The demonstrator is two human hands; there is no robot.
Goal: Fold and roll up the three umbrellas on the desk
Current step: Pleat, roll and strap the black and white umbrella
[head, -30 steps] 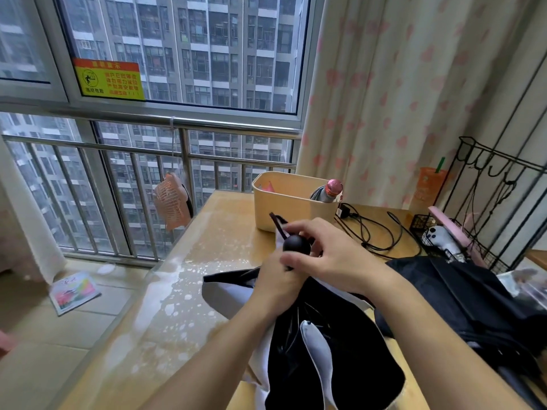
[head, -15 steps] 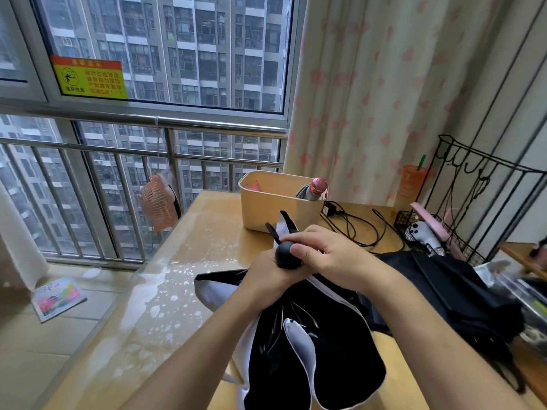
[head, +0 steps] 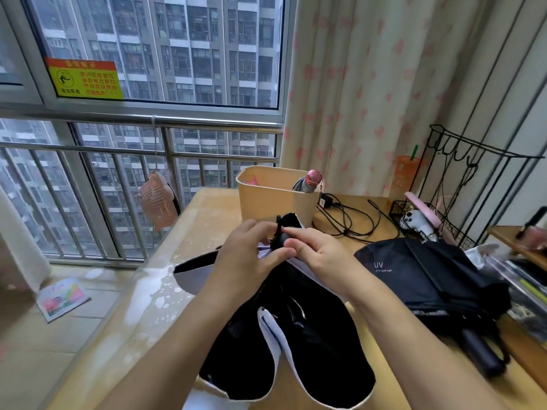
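A collapsed black-and-white umbrella (head: pixel 296 344) hangs loose over the desk (head: pixel 189 261) in front of me. My left hand (head: pixel 245 255) grips its top end, thumb across the gathered fabric. My right hand (head: pixel 313 253) pinches the black round tip (head: pixel 281 239) and the strap (head: pixel 278 221) beside it. A second umbrella (head: pixel 429 279), black with "UV" printed on it, lies unrolled at the right, its handle (head: pixel 482 353) pointing toward me. A third, rolled one with a pink handle (head: pixel 309 180) stands in the beige bin (head: pixel 272 199).
Black cables and a charger (head: pixel 349 217) lie behind my hands. A black wire rack (head: pixel 461 184) with small items stands at the far right, an orange cup (head: pixel 404 176) beside it. The window railing (head: pixel 142 122) runs along the left desk edge. A booklet (head: pixel 63 297) lies on the floor.
My hands have shifted on the umbrella's top end: the left thumb now lies across the fabric and the right fingers have moved to the tip and strap. The view turned slightly.
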